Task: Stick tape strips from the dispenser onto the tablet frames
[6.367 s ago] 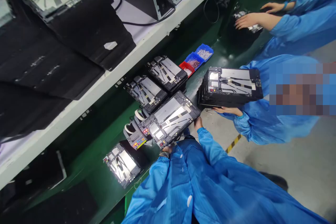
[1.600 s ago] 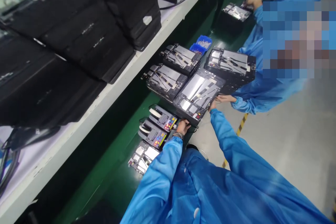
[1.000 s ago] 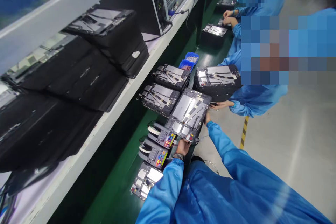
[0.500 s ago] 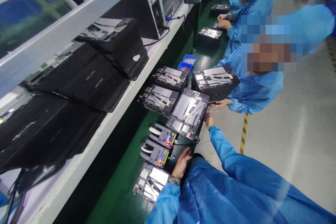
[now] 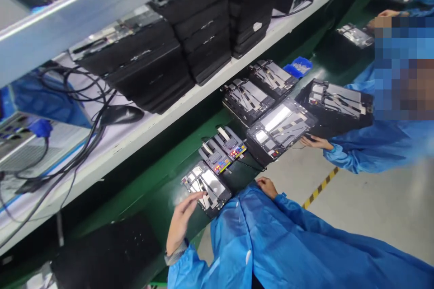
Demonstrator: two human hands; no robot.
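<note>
My left hand (image 5: 183,217) is open, its fingers stretched over the left edge of an opened tablet (image 5: 212,189) lying flat on the green bench. That tablet shows silver plates and black ribbon cables. Whether the fingertips touch it I cannot tell. By the bench's front edge, against the blue gown, is my right hand (image 5: 267,187), fingers loosely apart, with nothing visible in it. Just beyond the tablet stand two small grey machines, one nearer (image 5: 215,156) and one farther (image 5: 231,142), with lit buttons and white rolls. A stack of similar tablets (image 5: 281,128) rises farther right.
More tablet stacks (image 5: 249,99) stand behind, near a blue parts bin (image 5: 300,67). A co-worker's hand (image 5: 317,142) is at another stack (image 5: 339,99). The white shelf (image 5: 169,119) above carries black stacks, cables and a mouse (image 5: 122,115). A dark panel (image 5: 108,253) lies at lower left.
The view has swung left. My right hand has come away from the tablet stack toward my body. My left hand has moved from the bench edge to the lone tablet.
</note>
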